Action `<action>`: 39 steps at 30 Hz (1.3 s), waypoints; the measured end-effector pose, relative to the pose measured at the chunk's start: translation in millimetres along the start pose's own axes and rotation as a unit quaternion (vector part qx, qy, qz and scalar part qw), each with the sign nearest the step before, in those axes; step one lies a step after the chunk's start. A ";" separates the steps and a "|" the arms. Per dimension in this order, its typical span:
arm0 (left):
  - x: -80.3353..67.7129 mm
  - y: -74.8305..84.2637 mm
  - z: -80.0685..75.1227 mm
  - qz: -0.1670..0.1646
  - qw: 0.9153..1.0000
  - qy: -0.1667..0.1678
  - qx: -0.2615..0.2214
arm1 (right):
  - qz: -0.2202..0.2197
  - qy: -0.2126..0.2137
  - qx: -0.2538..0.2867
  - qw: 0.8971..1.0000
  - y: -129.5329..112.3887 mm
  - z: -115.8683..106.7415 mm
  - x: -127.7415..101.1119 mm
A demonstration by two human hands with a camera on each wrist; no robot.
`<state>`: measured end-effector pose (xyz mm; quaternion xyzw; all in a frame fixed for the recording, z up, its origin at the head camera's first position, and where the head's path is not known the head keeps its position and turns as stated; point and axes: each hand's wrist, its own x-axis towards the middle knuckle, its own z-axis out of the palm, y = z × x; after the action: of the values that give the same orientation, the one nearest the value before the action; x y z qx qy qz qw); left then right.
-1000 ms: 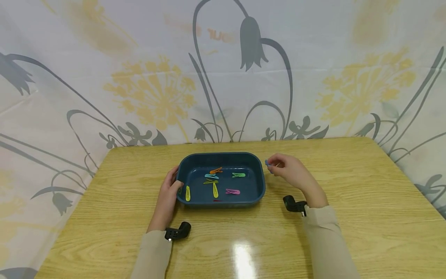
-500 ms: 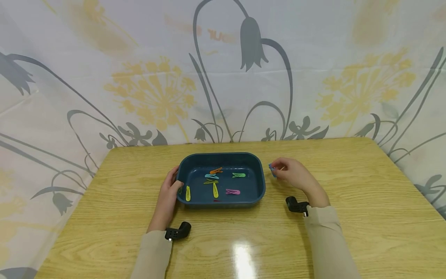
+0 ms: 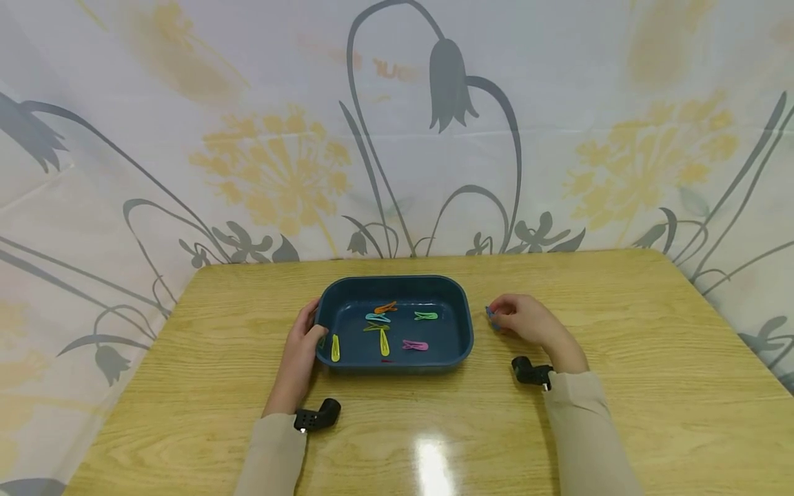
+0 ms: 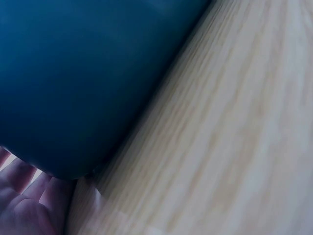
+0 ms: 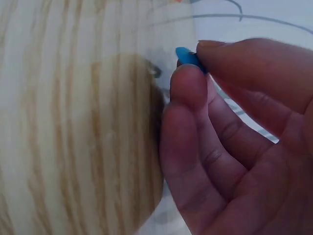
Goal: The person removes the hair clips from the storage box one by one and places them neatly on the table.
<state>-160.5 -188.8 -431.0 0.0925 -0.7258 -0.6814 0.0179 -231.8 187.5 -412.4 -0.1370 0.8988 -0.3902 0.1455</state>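
A dark blue plastic tray (image 3: 397, 368) stands on the wooden table with several coloured snap hair clips inside. My left hand (image 3: 300, 351) grips its left end, the thumb over the rim and the fingers along the outer wall. In the left wrist view, fingers of the left hand (image 4: 29, 200) show at the tray's lower corner. To the right of the tray, my right hand (image 3: 527, 322) pinches a small blue hair clip (image 3: 490, 312) between thumb and fingertips. Only one end of the blue hair clip (image 5: 188, 57) shows in the right wrist view; the fingers hide the rest.
In the tray lie an orange clip (image 3: 385, 308), a light blue clip (image 3: 378, 317), a green clip (image 3: 426, 316), a pink clip (image 3: 417, 345) and yellow ones. A flower-patterned cloth (image 3: 397, 151) hangs behind the table (image 3: 409, 420).
My right hand has shifted a little to the right and toward me with the blue hair clip, away from the tray. My left hand keeps its hold on the tray.
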 end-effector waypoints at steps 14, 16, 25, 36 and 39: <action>-0.3 -3.6 -1.4 0.000 1.000 0.001 0.002 | 0.037 0.010 0.000 0.999 -5.0 3.1 -1.1; -0.1 -4.1 -1.9 0.000 1.000 0.002 0.004 | 0.039 0.012 -0.003 0.999 -4.8 3.7 -1.0; 0.0 -1.4 -1.1 -0.004 1.000 -0.001 0.004 | 0.049 0.020 -0.013 0.999 -3.7 2.5 -1.2; -1.2 -0.5 -1.9 -0.008 1.000 -0.009 0.002 | 0.046 0.025 0.010 0.999 -1.9 2.0 -3.1; -2.4 0.1 -2.4 -0.008 1.000 -0.010 0.001 | 0.050 0.023 0.010 0.998 -2.8 2.1 -3.4</action>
<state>-157.9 -190.8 -430.5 0.0914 -0.7260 -0.6815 0.0048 -227.6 185.5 -411.2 -0.0816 0.9036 -0.3948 0.1451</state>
